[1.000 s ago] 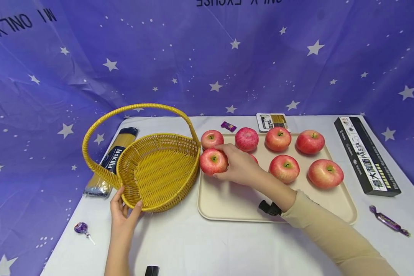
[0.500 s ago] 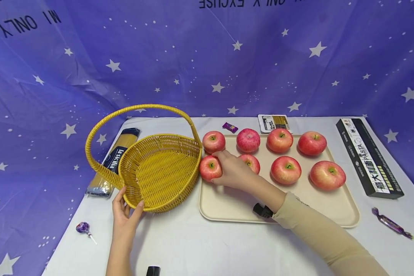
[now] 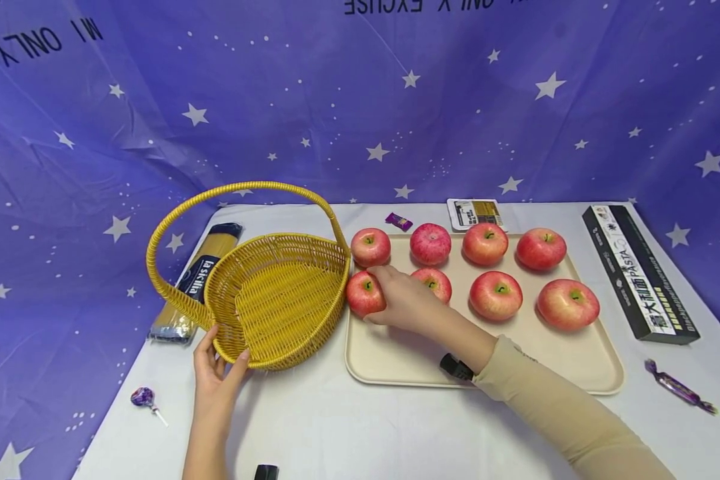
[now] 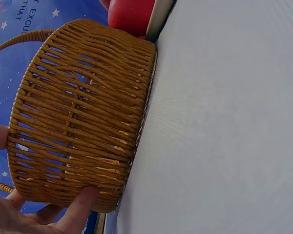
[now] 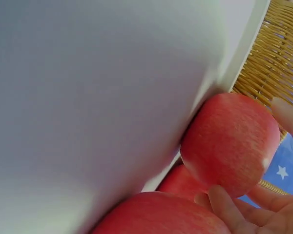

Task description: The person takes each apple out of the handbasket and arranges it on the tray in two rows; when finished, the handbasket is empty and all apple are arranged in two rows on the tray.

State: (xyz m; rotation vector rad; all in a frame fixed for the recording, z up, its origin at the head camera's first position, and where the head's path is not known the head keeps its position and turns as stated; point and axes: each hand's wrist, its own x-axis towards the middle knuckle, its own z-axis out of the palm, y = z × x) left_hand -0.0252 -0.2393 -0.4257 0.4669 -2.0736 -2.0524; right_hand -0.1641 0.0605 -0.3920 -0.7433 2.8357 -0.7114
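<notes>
My left hand (image 3: 215,380) grips the near left rim of a yellow wicker basket (image 3: 285,300) with a tall arched handle. Its fingers lie against the woven wall of the basket (image 4: 83,117) in the left wrist view. My right hand (image 3: 409,298) holds a red apple (image 3: 363,295) by its sides at the left edge of a cream tray (image 3: 396,373). In the right wrist view the held apple (image 5: 229,146) sits low against the tray's rim, fingers on one side and thumb on the other. Other apples (image 3: 495,296) stand in two rows on the tray.
A spaghetti pack (image 3: 201,273) lies behind the basket at left, a lollipop (image 3: 143,397) in front. A black pasta box (image 3: 639,273) and a wrapped candy (image 3: 679,388) lie right of the tray. Behind it are a small purple candy (image 3: 399,221) and a flat packet (image 3: 475,215).
My right hand has brought the apple slightly nearer and down onto the tray's left edge, uncovering more of the apple behind my hand. My left hand stays on the basket.
</notes>
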